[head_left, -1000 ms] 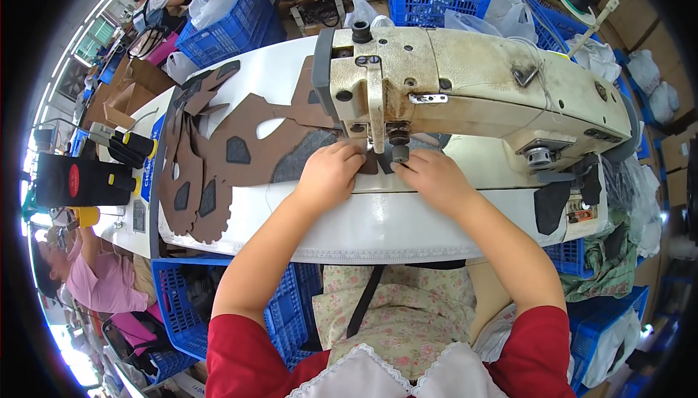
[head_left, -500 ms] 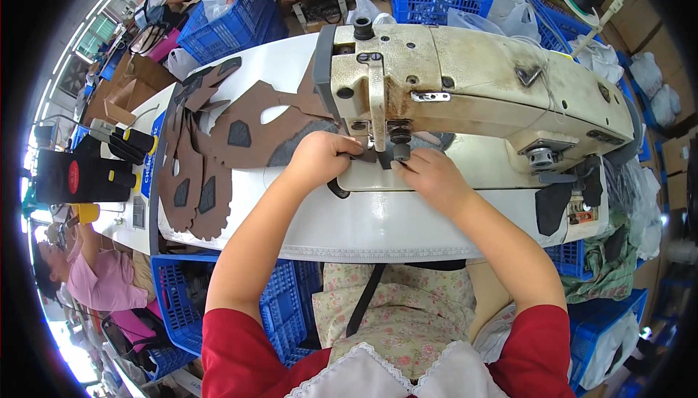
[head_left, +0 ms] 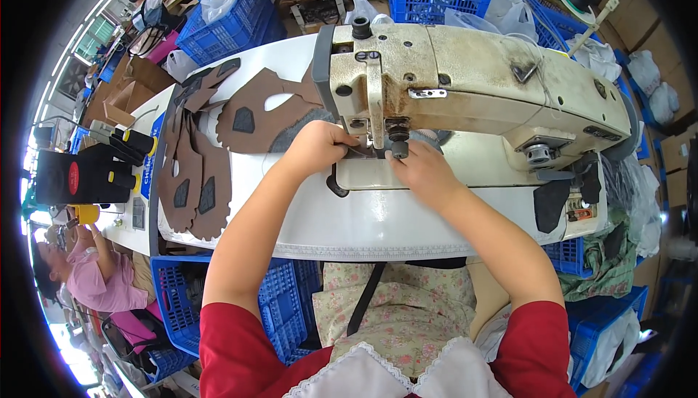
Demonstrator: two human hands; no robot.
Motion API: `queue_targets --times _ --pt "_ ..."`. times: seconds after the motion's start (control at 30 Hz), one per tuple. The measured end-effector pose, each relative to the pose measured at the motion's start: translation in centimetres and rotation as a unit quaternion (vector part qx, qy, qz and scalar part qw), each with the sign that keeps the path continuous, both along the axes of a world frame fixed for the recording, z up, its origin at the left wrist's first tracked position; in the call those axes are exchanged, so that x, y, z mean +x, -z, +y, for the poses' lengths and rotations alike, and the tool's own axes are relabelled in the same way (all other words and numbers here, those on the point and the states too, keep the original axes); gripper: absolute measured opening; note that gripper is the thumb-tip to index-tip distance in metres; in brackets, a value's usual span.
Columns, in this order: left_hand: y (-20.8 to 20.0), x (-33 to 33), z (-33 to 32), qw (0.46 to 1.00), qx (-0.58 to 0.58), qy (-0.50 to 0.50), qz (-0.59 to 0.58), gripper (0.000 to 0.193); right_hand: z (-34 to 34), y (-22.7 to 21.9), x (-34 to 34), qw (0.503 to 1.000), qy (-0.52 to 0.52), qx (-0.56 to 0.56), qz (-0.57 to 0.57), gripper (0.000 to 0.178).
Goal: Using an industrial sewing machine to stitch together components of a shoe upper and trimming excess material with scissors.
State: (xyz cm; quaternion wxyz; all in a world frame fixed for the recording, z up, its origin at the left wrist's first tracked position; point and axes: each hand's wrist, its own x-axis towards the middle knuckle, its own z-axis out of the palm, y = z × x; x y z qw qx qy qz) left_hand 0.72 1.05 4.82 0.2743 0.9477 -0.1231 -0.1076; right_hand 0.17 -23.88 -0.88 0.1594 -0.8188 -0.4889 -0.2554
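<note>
While the left hand pinches its near edge between thumb and bent fingers, the brown piece lies flat to the left of the needle on the sewing machine: matt, finely notched along its rim, with an oval cut-out, a small dark patch and a broad grey one. The right hand bends its fingers just right of the needle; whether they grip anything, I cannot tell.

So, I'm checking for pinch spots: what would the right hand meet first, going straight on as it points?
Most likely the dark round knob on the sewing machine, right by the fingers of the right hand. Depth is unclear here, so the hand might pass beneath it.
</note>
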Motion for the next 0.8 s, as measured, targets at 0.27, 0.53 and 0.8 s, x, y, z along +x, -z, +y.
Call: queue_targets --times 0.27,0.53,0.8 --pt "1.6 0.1 0.0 0.992 0.053 0.037 -0.108 0.031 -0.2 0.1 0.9 0.999 -0.028 0.015 0.040 0.009" --pt "1.2 0.4 -0.2 0.993 0.035 0.033 -0.110 0.031 -0.1 -0.1 1.1 0.998 -0.047 0.009 0.032 0.007" --pt "2.4 0.0 0.1 0.982 0.060 0.066 -0.168 0.029 0.5 0.0 0.9 1.000 -0.021 -0.014 -0.011 0.008"
